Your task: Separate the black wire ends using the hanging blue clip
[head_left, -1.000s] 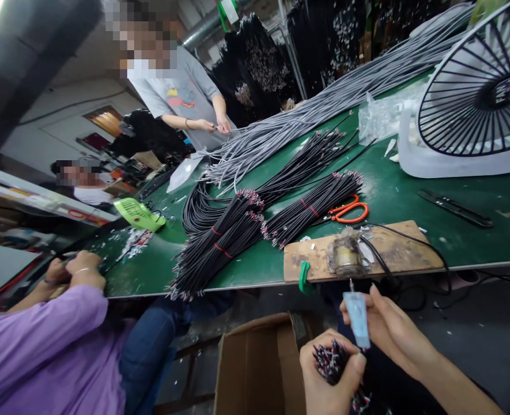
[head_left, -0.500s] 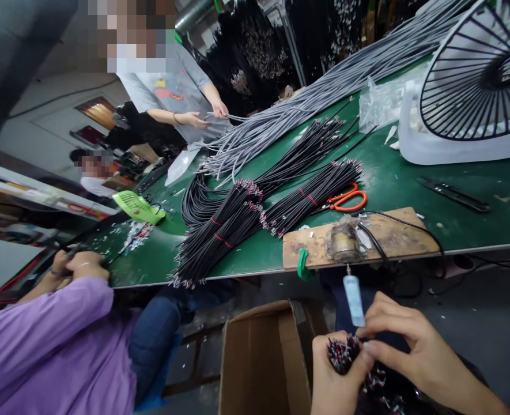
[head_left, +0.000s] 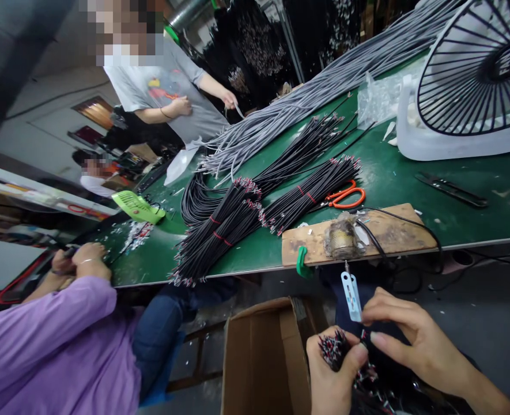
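Observation:
My left hand [head_left: 335, 374] is closed around a bundle of black wires [head_left: 335, 349] with red and white stripped ends, low in the picture below the table edge. My right hand [head_left: 410, 340] pinches a pale blue tool [head_left: 351, 295] whose tip points up toward a wooden board [head_left: 393, 233] on the green table [head_left: 410, 190]. A taped metal device [head_left: 342, 239] with a black cord sits on that board. Two fingers of the right hand reach toward the wire ends.
Black wire bundles [head_left: 237, 222] and grey cables [head_left: 306, 98] cover the table, with orange scissors [head_left: 345, 196], a white fan [head_left: 475, 80] and black tweezers [head_left: 451, 190]. An open cardboard box [head_left: 263, 357] stands below. A person in purple [head_left: 51, 346] sits at left; another in grey [head_left: 163, 86] stands behind.
My right hand and the blue tool shifted slightly up and right while the left hand kept the bundle. The standing person pulled a grey cable away to the right.

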Available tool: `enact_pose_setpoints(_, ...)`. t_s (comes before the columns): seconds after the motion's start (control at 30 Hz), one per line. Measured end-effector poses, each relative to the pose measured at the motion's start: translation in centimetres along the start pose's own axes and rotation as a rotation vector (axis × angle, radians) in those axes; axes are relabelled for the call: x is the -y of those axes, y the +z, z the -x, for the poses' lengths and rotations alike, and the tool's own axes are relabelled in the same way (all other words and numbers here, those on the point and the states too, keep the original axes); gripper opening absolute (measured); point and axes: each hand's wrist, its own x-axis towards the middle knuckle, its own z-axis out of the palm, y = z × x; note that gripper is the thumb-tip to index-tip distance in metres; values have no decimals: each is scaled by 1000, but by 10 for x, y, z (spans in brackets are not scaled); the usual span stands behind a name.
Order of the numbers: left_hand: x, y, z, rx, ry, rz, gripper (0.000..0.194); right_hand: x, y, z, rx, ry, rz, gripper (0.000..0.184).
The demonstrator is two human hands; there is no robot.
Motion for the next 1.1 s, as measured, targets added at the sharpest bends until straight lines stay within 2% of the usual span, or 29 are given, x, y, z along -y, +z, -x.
enact_pose_setpoints(0.1,-3,3,1,-14,-23,48,39,3,2,0,24,-32,17,4)
enact_pose_setpoints(0.17,-7,6,1,-14,-58,81,42,6,4,-1,18,-55,29,10)
enact_pose_setpoints(0.37,-17,12,3,-6,-72,140,41,6,10,-3,-87,-152,70,13)
enact_pose_setpoints(0.47,-21,14,2,-21,-77,158,42,3,9,-2,-90,-137,64,14)
enact_pose_setpoints(0.63,-21,15,2,-21,-86,159,42,1,11,-3,-105,-89,49,7)
enact_pose_setpoints(0.83,-10,9,0,-13,-68,125,39,4,15,-4,-115,-117,81,16)
enact_pose_setpoints(1.1,-18,10,-2,5,-75,130,40,0,16,-1,-172,-137,65,12)
